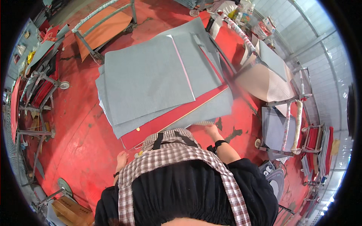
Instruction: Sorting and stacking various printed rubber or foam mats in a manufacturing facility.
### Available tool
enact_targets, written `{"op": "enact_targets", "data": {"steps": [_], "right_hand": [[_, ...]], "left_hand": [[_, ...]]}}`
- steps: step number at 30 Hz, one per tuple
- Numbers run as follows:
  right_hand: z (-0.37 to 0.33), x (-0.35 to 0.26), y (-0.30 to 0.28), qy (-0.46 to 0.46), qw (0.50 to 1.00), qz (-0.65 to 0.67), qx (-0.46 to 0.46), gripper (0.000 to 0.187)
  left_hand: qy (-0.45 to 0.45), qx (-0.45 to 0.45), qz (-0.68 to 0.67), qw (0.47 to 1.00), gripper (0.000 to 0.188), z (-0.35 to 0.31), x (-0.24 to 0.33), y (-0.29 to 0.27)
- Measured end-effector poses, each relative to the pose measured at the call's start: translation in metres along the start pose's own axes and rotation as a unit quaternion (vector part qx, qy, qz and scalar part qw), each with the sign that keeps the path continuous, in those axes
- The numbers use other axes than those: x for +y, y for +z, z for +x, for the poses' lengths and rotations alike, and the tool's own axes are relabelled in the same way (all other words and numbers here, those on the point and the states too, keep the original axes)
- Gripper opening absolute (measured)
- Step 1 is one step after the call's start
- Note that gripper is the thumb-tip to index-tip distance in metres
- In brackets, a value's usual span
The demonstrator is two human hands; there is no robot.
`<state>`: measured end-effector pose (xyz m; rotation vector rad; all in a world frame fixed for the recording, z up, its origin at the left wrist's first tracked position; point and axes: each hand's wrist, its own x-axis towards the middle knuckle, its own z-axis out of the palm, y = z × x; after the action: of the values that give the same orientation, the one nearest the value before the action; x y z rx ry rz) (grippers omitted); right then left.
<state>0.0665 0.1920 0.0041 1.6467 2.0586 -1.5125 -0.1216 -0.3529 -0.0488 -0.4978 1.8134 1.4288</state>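
Note:
A stack of large grey sheets (151, 79) lies on a red board (166, 120) in front of me, the layers fanned out at different angles. My right hand (212, 130) touches the near right corner of the stack, where a lower grey sheet (211, 109) sticks out. My left hand (121, 158) hangs at the near left edge of the red board, fingers curled; whether it grips anything is hidden. My checked apron and black top fill the lower middle and hide the near edge of the pile.
The floor (83, 124) is red. A metal trolley with an orange board (105, 28) stands at the back left, racks with red sheets (41, 90) at the left. To the right are a trolley of grey sheets (277, 130), a tan stack (264, 83), and a cardboard box (71, 211).

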Motion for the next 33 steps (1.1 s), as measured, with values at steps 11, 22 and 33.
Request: {"op": "enact_targets", "data": {"steps": [11, 22, 33], "right_hand": [[0.026, 0.003, 0.0, 0.057, 0.99, 0.073, -0.104, 0.016], [0.06, -0.022, 0.126, 0.181, 0.947, 0.17, -0.206, 0.024], [-0.025, -0.002, 0.451, 0.337, 0.862, 0.255, -0.279, 0.056]], "left_hand": [[-0.016, 0.004, 0.063, 0.998, 0.037, -0.036, 0.059, 0.07], [-0.031, 0.122, -0.028, 0.992, 0.037, -0.046, 0.034, 0.056], [-0.121, 0.078, 0.029, 0.989, 0.034, 0.008, -0.03, -0.178]]}}
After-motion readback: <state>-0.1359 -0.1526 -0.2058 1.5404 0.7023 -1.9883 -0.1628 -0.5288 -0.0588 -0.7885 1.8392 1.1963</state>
